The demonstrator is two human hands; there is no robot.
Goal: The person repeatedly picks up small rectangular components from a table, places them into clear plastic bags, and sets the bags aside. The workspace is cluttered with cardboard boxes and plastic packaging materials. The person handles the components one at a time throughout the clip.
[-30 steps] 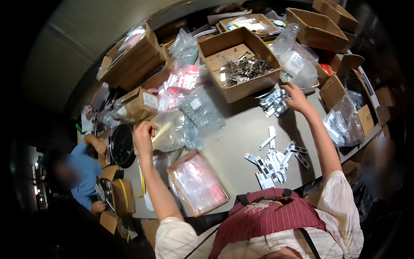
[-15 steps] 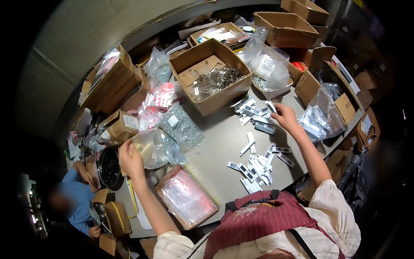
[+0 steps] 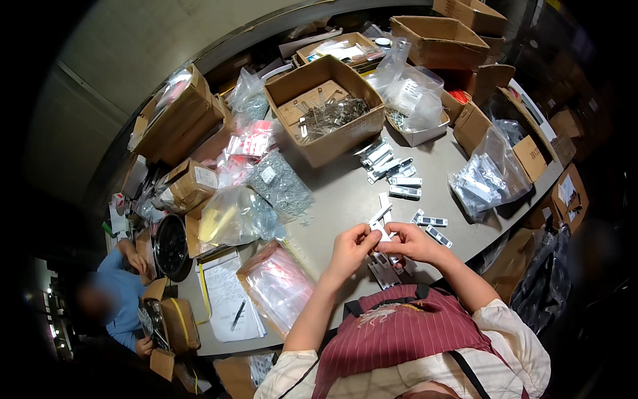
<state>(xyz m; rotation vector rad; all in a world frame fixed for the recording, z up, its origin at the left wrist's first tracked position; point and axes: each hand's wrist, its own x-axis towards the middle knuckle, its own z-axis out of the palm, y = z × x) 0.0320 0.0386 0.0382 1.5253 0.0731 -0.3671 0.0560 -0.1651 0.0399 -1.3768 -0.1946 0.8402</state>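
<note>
My left hand (image 3: 352, 250) and my right hand (image 3: 413, 243) meet in front of my apron, both closed. Between their fingertips is a narrow white bar-shaped part (image 3: 379, 230), gripped from both sides; the fingers cover much of it. Anything smaller in the fingers is too hidden to make out. Under and behind the hands lies a heap of similar white parts (image 3: 384, 274), partly covered. A few with dark windows (image 3: 438, 236) lie just right of it. Farther back, more white and grey parts (image 3: 402, 181) form a second group.
An open carton of metal clips (image 3: 330, 123) stands behind. On the left are a bag with yellow contents (image 3: 222, 223), a bag of small screws (image 3: 282, 183), a box of clear bags (image 3: 276, 286) and written sheets with a pen (image 3: 232, 299). A co-worker (image 3: 119, 299) sits far left.
My left hand has left the bag with yellow contents and come to the middle. My right hand has drawn back from the far group with a white part, and both hands now meet on it.
</note>
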